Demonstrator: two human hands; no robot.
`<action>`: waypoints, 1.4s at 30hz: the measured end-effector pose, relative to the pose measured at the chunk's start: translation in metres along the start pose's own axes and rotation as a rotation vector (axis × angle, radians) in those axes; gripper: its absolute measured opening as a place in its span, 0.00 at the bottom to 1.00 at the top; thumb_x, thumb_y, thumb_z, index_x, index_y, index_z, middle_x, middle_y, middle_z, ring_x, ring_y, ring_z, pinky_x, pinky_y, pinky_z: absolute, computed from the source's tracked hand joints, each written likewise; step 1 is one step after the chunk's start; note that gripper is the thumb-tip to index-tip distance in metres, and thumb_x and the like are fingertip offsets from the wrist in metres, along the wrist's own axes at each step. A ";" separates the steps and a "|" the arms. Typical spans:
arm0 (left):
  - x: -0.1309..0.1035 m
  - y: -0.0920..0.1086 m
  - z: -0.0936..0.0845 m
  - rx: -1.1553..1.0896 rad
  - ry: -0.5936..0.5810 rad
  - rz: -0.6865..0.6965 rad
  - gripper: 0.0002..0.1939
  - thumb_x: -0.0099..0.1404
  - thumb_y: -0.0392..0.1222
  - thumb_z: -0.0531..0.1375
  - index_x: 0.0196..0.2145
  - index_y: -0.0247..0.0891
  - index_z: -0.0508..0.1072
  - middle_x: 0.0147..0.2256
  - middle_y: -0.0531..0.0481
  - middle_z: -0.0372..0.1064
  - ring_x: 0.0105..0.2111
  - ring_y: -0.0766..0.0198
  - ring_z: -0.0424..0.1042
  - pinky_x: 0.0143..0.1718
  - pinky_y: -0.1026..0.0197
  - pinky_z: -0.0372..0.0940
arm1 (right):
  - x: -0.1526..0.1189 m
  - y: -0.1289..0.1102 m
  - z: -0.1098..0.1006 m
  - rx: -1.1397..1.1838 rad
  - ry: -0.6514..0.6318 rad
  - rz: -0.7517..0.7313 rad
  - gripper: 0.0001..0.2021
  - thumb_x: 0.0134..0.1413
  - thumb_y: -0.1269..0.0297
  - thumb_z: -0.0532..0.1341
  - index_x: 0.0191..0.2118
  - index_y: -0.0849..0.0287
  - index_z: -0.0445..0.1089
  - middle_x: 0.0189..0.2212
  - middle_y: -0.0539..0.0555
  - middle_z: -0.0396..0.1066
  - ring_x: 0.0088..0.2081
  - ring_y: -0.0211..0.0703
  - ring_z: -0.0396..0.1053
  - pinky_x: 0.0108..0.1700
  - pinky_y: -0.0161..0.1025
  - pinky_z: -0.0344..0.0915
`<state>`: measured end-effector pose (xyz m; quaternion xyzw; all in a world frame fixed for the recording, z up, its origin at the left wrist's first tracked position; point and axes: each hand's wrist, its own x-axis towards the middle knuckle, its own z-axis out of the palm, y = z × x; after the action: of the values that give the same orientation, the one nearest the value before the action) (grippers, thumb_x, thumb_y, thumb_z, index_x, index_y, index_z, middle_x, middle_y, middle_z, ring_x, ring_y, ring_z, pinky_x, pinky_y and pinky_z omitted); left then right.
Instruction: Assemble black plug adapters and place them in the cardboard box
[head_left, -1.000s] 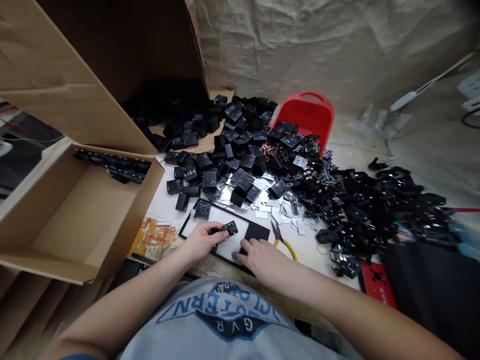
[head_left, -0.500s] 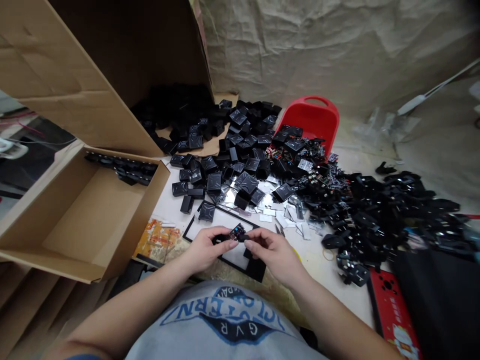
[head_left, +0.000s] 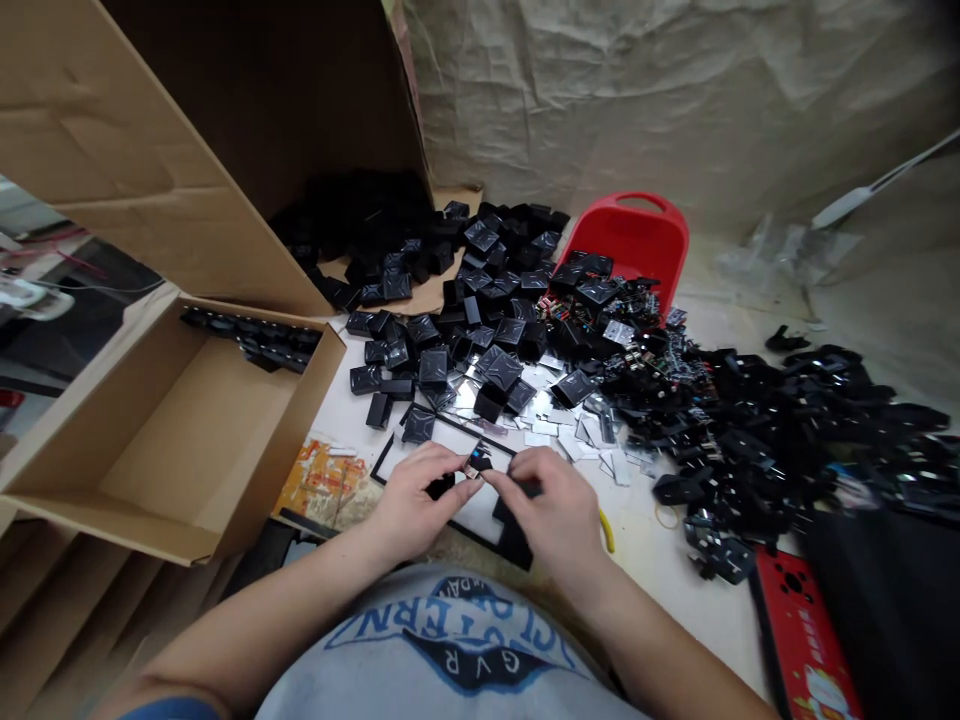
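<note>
Between my two hands is a small circuit board [head_left: 477,461] with dark parts and a blue spot on it. My left hand [head_left: 422,493] is closed, pinching it from the left with thumb and fingers. From the right, my right hand [head_left: 551,503] is closed on it too, its thumb and fingertips at the board's edge; a dark piece there is too small to make out. Both hands are above a black rectangular frame [head_left: 517,545] on the table. A black plastic housing [head_left: 418,425] lies at the frame's far left corner.
Black housings [head_left: 499,368] are heaped ahead, near flat metal plates [head_left: 574,440] and a red scoop [head_left: 637,235] with circuit boards. Black plug parts [head_left: 757,440] cover the right side. An open cardboard box [head_left: 180,440] stands left. A yellow-handled tool [head_left: 607,530] lies by my right hand.
My right hand has shifted its grip, its fingers now curled over the board from above. The board is turned slightly. The whole view has moved a little.
</note>
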<state>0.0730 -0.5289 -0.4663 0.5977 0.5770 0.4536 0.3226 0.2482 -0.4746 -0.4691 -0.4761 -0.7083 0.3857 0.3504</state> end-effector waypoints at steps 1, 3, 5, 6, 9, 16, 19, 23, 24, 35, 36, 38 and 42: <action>0.001 0.001 -0.002 -0.071 -0.047 -0.065 0.08 0.63 0.44 0.63 0.38 0.39 0.78 0.35 0.46 0.75 0.37 0.59 0.72 0.42 0.57 0.67 | 0.003 0.001 -0.003 0.143 -0.036 0.132 0.13 0.49 0.53 0.68 0.29 0.57 0.70 0.27 0.54 0.72 0.30 0.44 0.68 0.33 0.42 0.68; 0.003 0.003 -0.005 -0.223 -0.179 -0.163 0.09 0.63 0.45 0.63 0.38 0.38 0.79 0.38 0.46 0.75 0.39 0.59 0.73 0.44 0.57 0.66 | 0.008 0.005 -0.009 0.432 -0.183 0.359 0.18 0.45 0.48 0.69 0.33 0.58 0.72 0.28 0.53 0.73 0.29 0.43 0.69 0.31 0.41 0.69; 0.004 0.001 -0.008 -0.317 -0.295 -0.240 0.10 0.63 0.45 0.62 0.39 0.37 0.78 0.39 0.46 0.75 0.40 0.59 0.73 0.46 0.57 0.66 | 0.010 0.009 -0.015 0.595 -0.330 0.475 0.19 0.47 0.46 0.68 0.33 0.59 0.73 0.27 0.53 0.72 0.28 0.42 0.69 0.30 0.40 0.69; 0.004 0.000 -0.010 -0.335 -0.320 -0.282 0.12 0.62 0.46 0.63 0.41 0.37 0.77 0.38 0.46 0.74 0.39 0.59 0.72 0.46 0.57 0.65 | 0.010 0.011 -0.018 0.603 -0.358 0.486 0.19 0.48 0.47 0.67 0.31 0.60 0.74 0.26 0.53 0.72 0.27 0.41 0.69 0.30 0.40 0.69; 0.002 -0.007 -0.018 -0.332 -0.318 -0.374 0.24 0.58 0.42 0.65 0.51 0.37 0.70 0.39 0.48 0.71 0.37 0.61 0.70 0.43 0.59 0.65 | 0.007 0.018 -0.026 0.399 -0.354 0.377 0.15 0.48 0.50 0.67 0.29 0.59 0.74 0.26 0.52 0.72 0.28 0.41 0.68 0.31 0.39 0.66; 0.007 0.002 -0.029 -0.139 -0.417 -0.189 0.26 0.53 0.38 0.68 0.49 0.41 0.68 0.45 0.48 0.67 0.46 0.58 0.68 0.50 0.57 0.63 | -0.007 0.046 -0.023 -0.073 -0.438 0.258 0.11 0.53 0.54 0.62 0.30 0.56 0.74 0.29 0.54 0.73 0.32 0.47 0.70 0.34 0.42 0.64; 0.010 0.009 -0.019 -0.102 -0.277 -0.250 0.20 0.50 0.46 0.72 0.34 0.39 0.67 0.38 0.49 0.69 0.38 0.59 0.69 0.42 0.58 0.64 | -0.008 0.047 -0.021 0.059 -0.367 0.281 0.13 0.52 0.52 0.64 0.27 0.57 0.72 0.27 0.53 0.72 0.32 0.46 0.69 0.36 0.42 0.64; 0.007 0.015 -0.005 -0.305 -0.183 -0.309 0.20 0.57 0.46 0.66 0.31 0.41 0.55 0.45 0.45 0.72 0.41 0.59 0.70 0.43 0.57 0.63 | -0.002 0.027 -0.019 0.432 -0.137 0.291 0.14 0.50 0.51 0.67 0.26 0.56 0.71 0.27 0.51 0.69 0.30 0.41 0.66 0.33 0.38 0.63; 0.006 0.016 -0.003 -0.336 -0.173 -0.318 0.20 0.58 0.46 0.65 0.31 0.42 0.54 0.43 0.46 0.73 0.40 0.60 0.70 0.43 0.57 0.63 | 0.000 0.019 -0.018 0.533 -0.082 0.325 0.14 0.49 0.51 0.68 0.25 0.57 0.71 0.26 0.50 0.68 0.28 0.39 0.65 0.31 0.37 0.63; 0.006 0.013 -0.005 -0.047 -0.171 -0.108 0.25 0.54 0.32 0.59 0.50 0.41 0.64 0.46 0.46 0.66 0.47 0.55 0.66 0.50 0.53 0.61 | 0.008 -0.028 -0.008 0.863 0.042 0.422 0.16 0.44 0.52 0.71 0.26 0.57 0.69 0.23 0.47 0.69 0.24 0.37 0.68 0.25 0.35 0.67; 0.007 0.013 -0.004 -0.013 -0.146 -0.085 0.24 0.54 0.33 0.60 0.49 0.41 0.65 0.46 0.46 0.66 0.47 0.54 0.66 0.51 0.52 0.61 | 0.007 -0.028 -0.006 0.848 0.036 0.406 0.15 0.45 0.53 0.71 0.26 0.57 0.69 0.23 0.48 0.69 0.23 0.36 0.67 0.26 0.35 0.66; 0.007 0.015 -0.001 0.049 -0.115 -0.065 0.23 0.54 0.33 0.61 0.48 0.40 0.66 0.44 0.46 0.68 0.46 0.55 0.67 0.49 0.53 0.62 | 0.004 -0.027 -0.002 0.814 0.014 0.389 0.14 0.49 0.53 0.69 0.26 0.57 0.69 0.22 0.47 0.68 0.22 0.36 0.65 0.26 0.34 0.64; 0.007 0.017 0.002 0.155 -0.081 -0.021 0.22 0.53 0.32 0.61 0.47 0.40 0.67 0.40 0.48 0.70 0.42 0.56 0.68 0.46 0.54 0.63 | -0.001 -0.024 0.003 0.720 -0.031 0.350 0.13 0.53 0.53 0.66 0.28 0.57 0.69 0.20 0.47 0.67 0.22 0.35 0.63 0.25 0.34 0.61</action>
<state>0.0806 -0.5242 -0.4507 0.6326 0.6031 0.3796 0.3033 0.2366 -0.4824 -0.4494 -0.4306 -0.4414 0.6702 0.4130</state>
